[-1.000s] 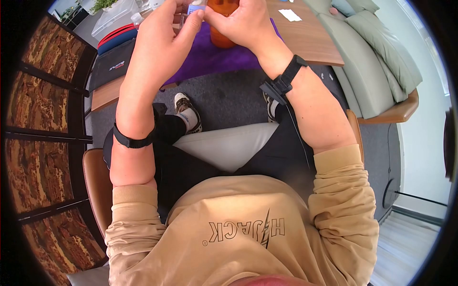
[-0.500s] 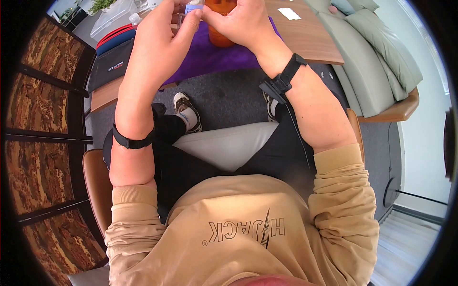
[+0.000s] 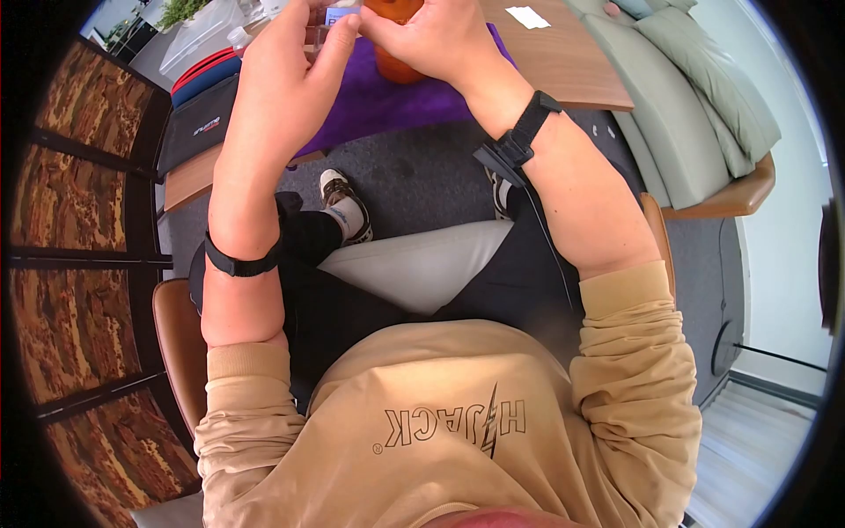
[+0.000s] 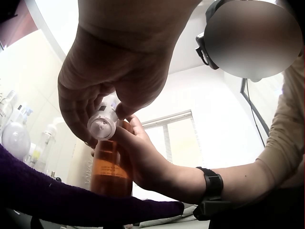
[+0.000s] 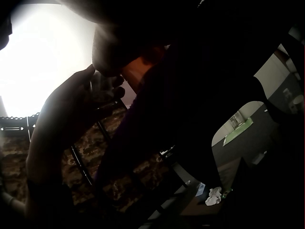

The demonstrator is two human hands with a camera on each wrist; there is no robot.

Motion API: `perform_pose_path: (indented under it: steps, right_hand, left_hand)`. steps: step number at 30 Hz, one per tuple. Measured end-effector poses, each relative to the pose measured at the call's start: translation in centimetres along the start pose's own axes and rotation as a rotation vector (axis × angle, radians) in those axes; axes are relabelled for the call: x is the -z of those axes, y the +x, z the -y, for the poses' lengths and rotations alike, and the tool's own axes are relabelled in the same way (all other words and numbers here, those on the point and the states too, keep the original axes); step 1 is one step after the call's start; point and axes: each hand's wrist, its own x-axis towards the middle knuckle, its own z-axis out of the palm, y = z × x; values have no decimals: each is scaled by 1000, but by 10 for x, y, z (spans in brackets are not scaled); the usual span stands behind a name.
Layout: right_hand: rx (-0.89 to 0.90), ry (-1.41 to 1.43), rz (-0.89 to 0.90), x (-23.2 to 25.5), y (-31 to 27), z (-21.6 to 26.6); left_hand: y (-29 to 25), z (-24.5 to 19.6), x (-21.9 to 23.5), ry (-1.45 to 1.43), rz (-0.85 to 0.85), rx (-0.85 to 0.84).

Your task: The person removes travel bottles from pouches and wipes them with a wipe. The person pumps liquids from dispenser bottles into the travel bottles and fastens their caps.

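My left hand (image 3: 282, 84) holds a small clear bottle (image 4: 102, 126) with a blue label (image 3: 337, 16) between thumb and fingers. In the left wrist view its round clear end faces the camera. Right beside it, my right hand (image 3: 440, 40) grips an amber bottle (image 3: 398, 69) that stands upright over a purple cloth (image 3: 378, 114). The tip of my right thumb comes close to the small bottle. Both bottles' upper parts are cut off in the head view, and the right wrist view is very dark.
The purple cloth covers part of a wooden table (image 3: 585, 66), with white paper (image 3: 528, 17) on the right. Left lie a dark pouch (image 3: 198, 128) and a clear plastic box (image 3: 202, 40). Several pump bottles (image 4: 45, 145) stand behind. A sofa (image 3: 651, 114) is at the right.
Both hands and the bottles sit slightly higher and further left in the head view, as does the table. Both hands keep their holds.
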Motion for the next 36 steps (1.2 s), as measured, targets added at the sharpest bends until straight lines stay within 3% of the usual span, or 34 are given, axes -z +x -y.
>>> perform_pose_path:
  steps: [11,18,21,23,36]
  right_hand:
    - [-51,10,17,1,0,2]
    - [11,5,-15,-2,1,-4]
    - [6,8,-9,0,0,-1]
    - [-30,9,10,2,1,2]
    - [9,-4,6,0,0,-2]
  left_hand:
    - [0,-1,-1,10,0,-13]
    - [2,-1,0,-39,11,-12]
    - [3,-15,3,15,49,81]
    - [1,-1,-1,-1,11,-3]
    - [1,0,-1,4,8,-13]
